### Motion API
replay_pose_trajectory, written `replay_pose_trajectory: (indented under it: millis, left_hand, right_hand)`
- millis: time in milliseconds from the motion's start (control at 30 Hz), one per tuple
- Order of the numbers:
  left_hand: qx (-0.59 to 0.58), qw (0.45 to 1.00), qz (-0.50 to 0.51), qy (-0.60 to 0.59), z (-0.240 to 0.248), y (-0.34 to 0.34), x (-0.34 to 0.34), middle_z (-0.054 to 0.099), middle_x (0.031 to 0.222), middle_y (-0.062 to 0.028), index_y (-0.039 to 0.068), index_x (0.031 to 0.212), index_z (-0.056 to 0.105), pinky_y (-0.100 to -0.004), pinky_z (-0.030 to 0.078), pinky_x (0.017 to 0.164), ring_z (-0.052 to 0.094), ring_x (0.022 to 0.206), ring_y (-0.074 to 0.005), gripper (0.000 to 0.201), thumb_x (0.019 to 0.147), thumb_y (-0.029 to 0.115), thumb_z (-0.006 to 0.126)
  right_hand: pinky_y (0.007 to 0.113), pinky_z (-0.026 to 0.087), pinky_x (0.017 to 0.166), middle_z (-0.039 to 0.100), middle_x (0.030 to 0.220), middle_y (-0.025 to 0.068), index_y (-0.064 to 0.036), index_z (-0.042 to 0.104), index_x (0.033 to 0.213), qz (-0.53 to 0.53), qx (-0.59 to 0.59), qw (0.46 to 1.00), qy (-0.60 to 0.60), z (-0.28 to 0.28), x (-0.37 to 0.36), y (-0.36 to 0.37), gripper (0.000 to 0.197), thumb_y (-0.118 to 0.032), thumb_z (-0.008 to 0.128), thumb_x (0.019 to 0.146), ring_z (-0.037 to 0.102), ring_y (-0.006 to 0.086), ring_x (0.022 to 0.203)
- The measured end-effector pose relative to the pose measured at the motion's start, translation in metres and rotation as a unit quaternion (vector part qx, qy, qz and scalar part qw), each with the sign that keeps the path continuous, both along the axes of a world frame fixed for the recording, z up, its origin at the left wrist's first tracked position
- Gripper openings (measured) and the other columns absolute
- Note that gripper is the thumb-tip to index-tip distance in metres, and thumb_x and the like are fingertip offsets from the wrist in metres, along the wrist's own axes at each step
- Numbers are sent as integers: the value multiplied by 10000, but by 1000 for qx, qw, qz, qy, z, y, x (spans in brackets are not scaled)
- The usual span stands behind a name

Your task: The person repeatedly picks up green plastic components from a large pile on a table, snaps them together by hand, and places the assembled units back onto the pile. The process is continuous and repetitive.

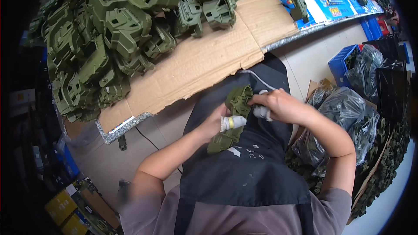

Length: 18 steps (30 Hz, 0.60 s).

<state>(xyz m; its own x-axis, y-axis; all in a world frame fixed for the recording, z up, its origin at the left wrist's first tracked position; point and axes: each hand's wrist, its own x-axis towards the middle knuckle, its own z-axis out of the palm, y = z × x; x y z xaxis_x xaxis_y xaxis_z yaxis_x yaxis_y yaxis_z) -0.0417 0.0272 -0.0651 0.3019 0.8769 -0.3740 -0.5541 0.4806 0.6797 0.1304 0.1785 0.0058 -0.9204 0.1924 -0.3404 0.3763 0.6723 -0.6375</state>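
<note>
A dark green moulded plastic part is held over my lap, tilted, its lower end against the black apron. My left hand is closed around its middle, with a white covering and a yellow band on the thumb. At the part's upper right end, my right hand has its fingers bent together in a pinch. White coverings show on some of those fingers too. Whatever is between them is hidden. A grey cord runs from near the table edge toward my right hand.
Ahead, a table covered with brown cardboard has a ragged near edge. Green plastic parts are heaped on its left and far side. At right are clear plastic bags, a blue crate and more green parts.
</note>
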Motion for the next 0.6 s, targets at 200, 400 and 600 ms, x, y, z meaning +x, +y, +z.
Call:
replay_pose_trajectory:
  millis: [200, 400, 600]
  left_hand:
    - [-79, 983, 78, -144, -18, -20, -3, 525, 1172, -145, 108, 1370, 308, -363, 524, 811, 602, 944, -225, 674, 813, 226, 670]
    - [-121, 972, 77, -184, -21, -39, -2, 560, 1096, -155, 74, 1296, 395, -375, 532, 789, 616, 895, -240, 546, 860, 335, 593]
    - [-132, 964, 142, -182, -20, -49, 12, 595, 1006, -106, 68, 1224, 453, -342, 541, 711, 627, 812, -205, 484, 884, 403, 528]
  right_hand:
    - [351, 466, 831, 572, 1043, 128, -101, 550, 1154, -76, 446, 866, 214, 54, -80, 120, 448, 42, 542, 729, 561, 306, 967]
    - [381, 424, 873, 514, 1126, 152, -48, 567, 873, 56, 514, 817, 256, 21, -115, 198, 133, -118, 533, 766, 478, 325, 1059]
    - [326, 446, 732, 551, 863, 126, -13, 502, 1019, -27, 254, 933, 252, 31, -42, 80, 345, -124, 662, 735, 554, 284, 811]
